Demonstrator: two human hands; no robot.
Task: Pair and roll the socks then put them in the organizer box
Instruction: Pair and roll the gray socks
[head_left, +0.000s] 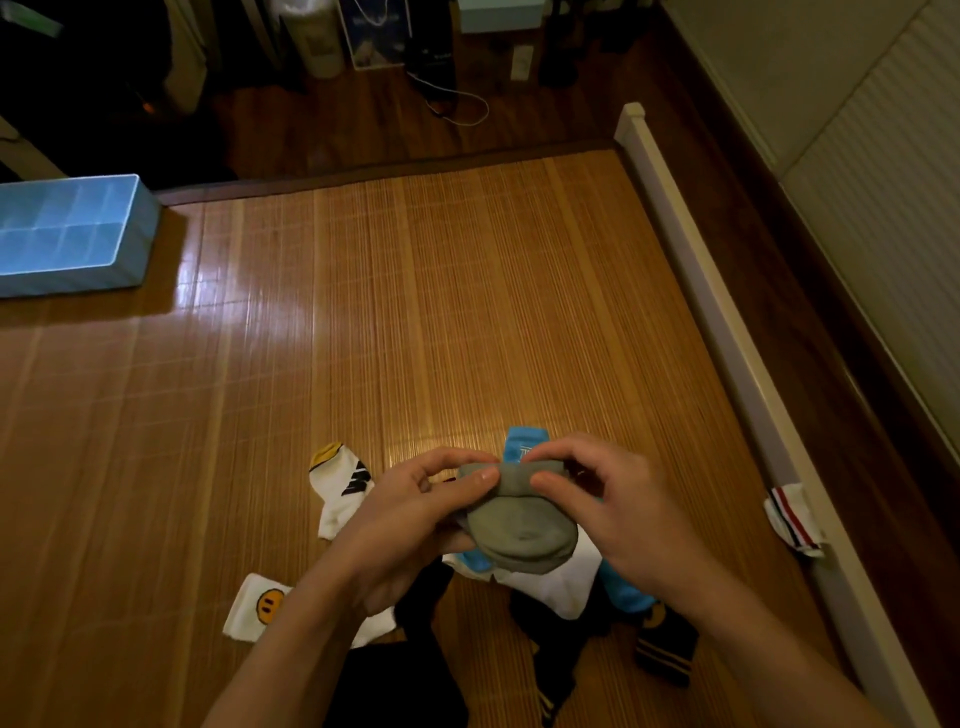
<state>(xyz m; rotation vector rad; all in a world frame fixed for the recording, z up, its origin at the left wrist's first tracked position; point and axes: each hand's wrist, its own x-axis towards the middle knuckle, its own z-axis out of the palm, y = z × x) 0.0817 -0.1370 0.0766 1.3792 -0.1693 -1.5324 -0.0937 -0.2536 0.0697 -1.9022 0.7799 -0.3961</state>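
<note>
pinching grey socks (514, 527) by the cuff, left hand (410, 519) and right hand (623, 514). probably best to stretch it snug over, then organizer box (136, 260) at ten o'clock.

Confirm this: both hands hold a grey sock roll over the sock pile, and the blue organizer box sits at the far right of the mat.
Wrong side: the head view shows the blue organizer box at the far left of the mat. The left hand and right hand do hold the grey sock roll over the sock pile.

Grey sock roll (519, 530), blue sock (524, 441), white sock (260, 605) with yellow smiley, organizer box (67, 280) pale blue, perhaps translucent.
</note>
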